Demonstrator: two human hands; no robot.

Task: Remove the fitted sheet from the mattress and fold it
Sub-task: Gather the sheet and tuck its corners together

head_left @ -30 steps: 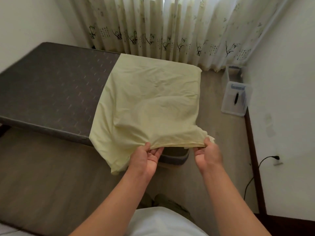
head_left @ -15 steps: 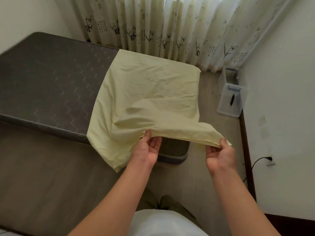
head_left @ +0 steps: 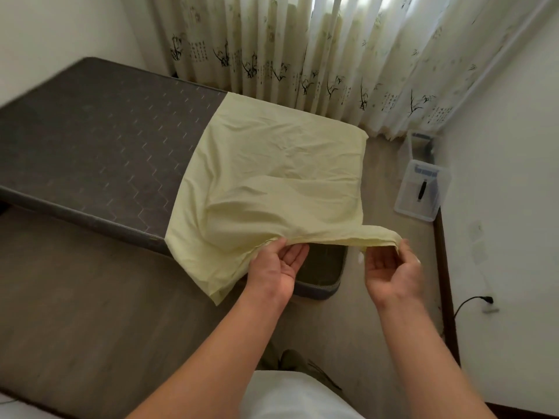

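Note:
A pale yellow fitted sheet [head_left: 272, 176] lies folded over the right end of a dark grey quilted mattress [head_left: 99, 137]. Its near edge is lifted off the mattress corner. My left hand [head_left: 276, 267] holds that edge from below, palm up, thumb on top of the cloth. My right hand [head_left: 393, 270] pinches the edge's right end, which hangs out past the mattress corner over the floor. A loose flap of the sheet droops over the mattress's near side to the left of my left hand.
Patterned white curtains [head_left: 302, 55] hang behind the mattress. A clear plastic box [head_left: 423, 192] stands on the floor by the right wall. A black cable plugs into a wall socket [head_left: 487, 303] low on the right. Wood floor lies in front of the mattress.
Both hands have raised the sheet's near edge and my right hand has drawn its end out to the right, away from my left hand. The mattress corner under the edge now shows.

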